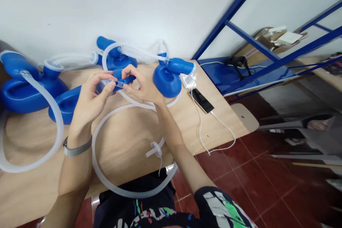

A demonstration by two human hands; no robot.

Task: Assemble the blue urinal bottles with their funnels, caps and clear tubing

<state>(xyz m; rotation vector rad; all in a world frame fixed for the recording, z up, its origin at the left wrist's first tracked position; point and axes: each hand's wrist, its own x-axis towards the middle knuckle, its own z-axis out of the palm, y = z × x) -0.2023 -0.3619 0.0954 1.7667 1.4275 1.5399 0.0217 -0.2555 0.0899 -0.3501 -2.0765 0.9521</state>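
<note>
My left hand (92,98) and my right hand (141,85) meet above the table, fingers pinching. Between their fingertips is a small translucent plastic piece (119,84), with blue plastic right behind it; its exact kind is hard to make out. Partly hidden behind my left hand lies a blue plastic bottle (64,105) with a loop handle. From beneath my hands a long translucent hose (97,128) curls over the table and hangs past its front edge. A white strap-like clip with a thin cord (155,149) lies by the hose near my right forearm.
Further blue bottles with hoses stand at the left (29,92), at the back (117,58) and right of my hands (168,82). A phone (201,100) on a white cable lies near the table's right edge, beside a white power adapter (188,80). Blue metal frames (251,39) rise beyond.
</note>
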